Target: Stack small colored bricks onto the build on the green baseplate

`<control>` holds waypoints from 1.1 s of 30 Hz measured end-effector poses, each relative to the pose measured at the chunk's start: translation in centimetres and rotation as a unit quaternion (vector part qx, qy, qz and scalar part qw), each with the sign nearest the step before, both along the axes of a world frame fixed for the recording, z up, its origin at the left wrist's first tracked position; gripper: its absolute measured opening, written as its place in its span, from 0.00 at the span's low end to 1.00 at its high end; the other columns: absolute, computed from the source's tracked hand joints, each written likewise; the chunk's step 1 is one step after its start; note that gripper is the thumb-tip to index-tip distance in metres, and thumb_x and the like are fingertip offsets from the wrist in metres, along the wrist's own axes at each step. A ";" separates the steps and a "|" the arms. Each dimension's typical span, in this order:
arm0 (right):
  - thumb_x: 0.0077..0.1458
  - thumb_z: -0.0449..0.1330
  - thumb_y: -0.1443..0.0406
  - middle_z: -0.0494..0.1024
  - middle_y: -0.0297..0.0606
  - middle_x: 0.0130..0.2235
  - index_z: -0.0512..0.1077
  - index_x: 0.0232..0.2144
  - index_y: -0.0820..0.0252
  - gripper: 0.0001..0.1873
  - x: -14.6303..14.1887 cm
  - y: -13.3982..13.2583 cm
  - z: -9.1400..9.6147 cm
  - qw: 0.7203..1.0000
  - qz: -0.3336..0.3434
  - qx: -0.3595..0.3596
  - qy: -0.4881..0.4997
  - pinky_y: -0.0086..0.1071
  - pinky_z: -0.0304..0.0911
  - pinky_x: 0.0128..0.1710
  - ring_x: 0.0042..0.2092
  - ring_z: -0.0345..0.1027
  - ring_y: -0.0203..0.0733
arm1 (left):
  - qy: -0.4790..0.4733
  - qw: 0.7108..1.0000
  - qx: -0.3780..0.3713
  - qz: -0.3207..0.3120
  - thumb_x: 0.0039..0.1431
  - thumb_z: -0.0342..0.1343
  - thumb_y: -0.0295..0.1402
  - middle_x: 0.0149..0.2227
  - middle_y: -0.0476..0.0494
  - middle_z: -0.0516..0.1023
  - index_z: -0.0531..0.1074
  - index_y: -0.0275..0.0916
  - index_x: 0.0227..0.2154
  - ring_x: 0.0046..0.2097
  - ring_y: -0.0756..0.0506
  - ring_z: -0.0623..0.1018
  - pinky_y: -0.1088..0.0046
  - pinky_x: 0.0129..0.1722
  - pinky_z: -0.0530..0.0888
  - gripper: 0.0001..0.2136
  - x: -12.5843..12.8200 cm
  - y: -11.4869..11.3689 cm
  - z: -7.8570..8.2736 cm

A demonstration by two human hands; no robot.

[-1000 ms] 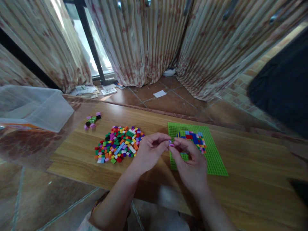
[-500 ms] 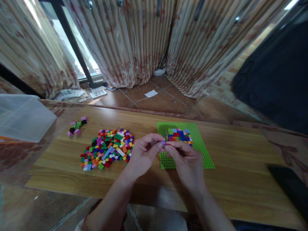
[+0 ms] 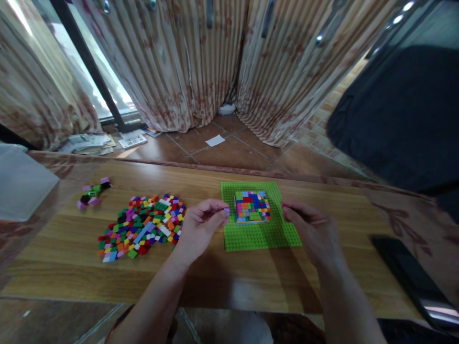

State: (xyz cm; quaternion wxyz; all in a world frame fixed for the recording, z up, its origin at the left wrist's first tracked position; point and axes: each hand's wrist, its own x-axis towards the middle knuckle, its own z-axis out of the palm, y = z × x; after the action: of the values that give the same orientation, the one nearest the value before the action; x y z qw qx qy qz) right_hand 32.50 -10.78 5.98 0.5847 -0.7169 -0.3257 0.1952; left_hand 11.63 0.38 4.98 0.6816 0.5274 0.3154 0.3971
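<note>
A green baseplate [image 3: 261, 236] lies on the wooden table [image 3: 222, 277], and a multicoloured block of small bricks [image 3: 252, 207] stands on it. My left hand [image 3: 201, 228] pinches a small purple brick [image 3: 226, 210] just left of the block. My right hand [image 3: 311, 229] sits to the right of the block, fingers pinched on a tiny pink brick [image 3: 284, 206]. To the left lies a loose pile of coloured bricks [image 3: 141, 225].
A small cluster of purple, green and black bricks [image 3: 91, 193] lies at the table's far left. A translucent plastic box [image 3: 21, 184] is at the left edge, a dark phone [image 3: 409, 277] at the right. Curtains and a tiled floor lie beyond.
My hands were pinched together over the baseplate; they have separated, the right hand moving right with a pink brick, the left keeping a purple one. The view has shifted, uncovering the brick block.
</note>
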 end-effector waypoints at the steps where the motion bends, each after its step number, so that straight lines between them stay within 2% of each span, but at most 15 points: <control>1: 0.46 0.67 0.61 0.81 0.36 0.35 0.81 0.32 0.55 0.09 -0.1 0.0 -0.1 1.000 0.015 -0.005 -0.013 0.35 0.69 0.39 0.37 0.73 0.40 | 0.002 1.000 0.001 -0.001 0.47 0.65 0.34 0.26 0.50 0.77 0.78 0.36 0.30 0.27 0.54 0.73 0.79 0.29 0.72 0.08 0.0 0.0 -0.1; 9: 0.51 0.63 0.61 0.80 0.36 0.35 0.80 0.32 0.54 0.07 -0.9 0.0 -0.7 0.989 0.081 -0.019 -0.121 0.34 0.69 0.37 0.37 0.73 0.40 | 0.015 1.000 0.015 0.000 0.48 0.65 0.34 0.26 0.50 0.76 0.77 0.35 0.30 0.27 0.53 0.73 0.78 0.29 0.72 0.08 0.2 0.2 -0.2; 20: 0.52 0.63 0.60 0.79 0.35 0.30 0.78 0.29 0.56 0.07 -1.7 0.4 -1.1 0.972 0.068 -0.056 -0.218 0.32 0.66 0.32 0.30 0.70 0.38 | 0.020 1.000 0.010 0.010 0.47 0.65 0.35 0.26 0.50 0.77 0.78 0.35 0.30 0.27 0.53 0.73 0.77 0.29 0.72 0.09 0.3 0.2 -0.2; 27: 0.51 0.64 0.56 0.80 0.36 0.31 0.79 0.30 0.57 0.10 -1.4 0.4 -1.3 0.979 0.072 -0.047 -0.183 0.32 0.66 0.32 0.31 0.71 0.39 | 0.019 1.000 0.004 0.017 0.47 0.65 0.34 0.26 0.49 0.77 0.77 0.35 0.30 0.27 0.53 0.73 0.78 0.28 0.72 0.08 0.2 0.3 -0.3; 33: 0.51 0.63 0.55 0.81 0.39 0.33 0.79 0.32 0.59 0.14 -0.4 0.4 -1.8 0.992 0.016 -0.049 -0.114 0.36 0.69 0.35 0.34 0.74 0.42 | 0.020 1.000 -0.003 0.017 0.47 0.65 0.34 0.28 0.49 0.77 0.77 0.35 0.30 0.28 0.53 0.73 0.78 0.29 0.72 0.09 0.2 0.3 -0.5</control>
State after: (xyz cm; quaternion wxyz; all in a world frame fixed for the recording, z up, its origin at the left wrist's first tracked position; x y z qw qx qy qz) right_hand 32.07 -10.41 4.15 0.5044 -0.7571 -0.3918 0.1373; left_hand 11.82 0.66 4.50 0.6698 0.5280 0.3392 0.3969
